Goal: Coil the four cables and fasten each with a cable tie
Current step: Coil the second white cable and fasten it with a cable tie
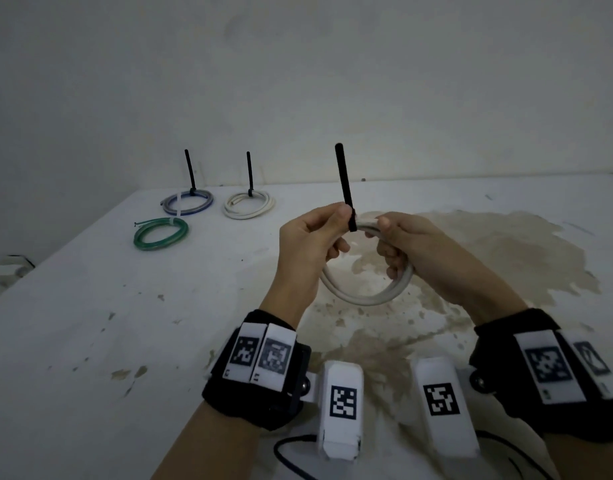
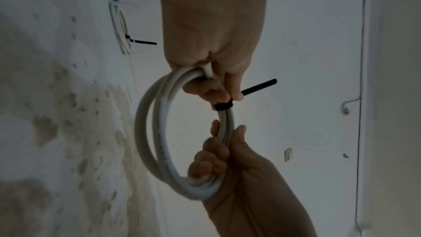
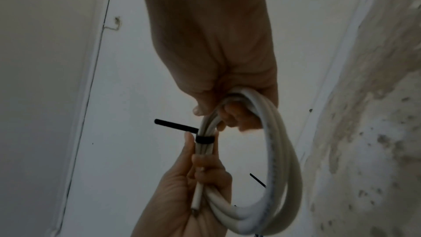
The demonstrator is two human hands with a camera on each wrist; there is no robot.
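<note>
Hands (image 1: 353,237) around tied white coil (image 1: 367,296)

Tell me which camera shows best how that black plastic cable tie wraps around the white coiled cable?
The right wrist view: the black plastic cable tie bands the white coiled cable unobstructed. The left wrist view shows the band beside fingertips; in the head view the left hand partly covers it.

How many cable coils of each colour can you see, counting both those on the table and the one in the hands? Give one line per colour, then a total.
White: 2, the held coil gripped by the left hand and right hand, and the far white coil
Blue: 1, the blue coil
Green: 1, the green coil
Total: 4
</note>
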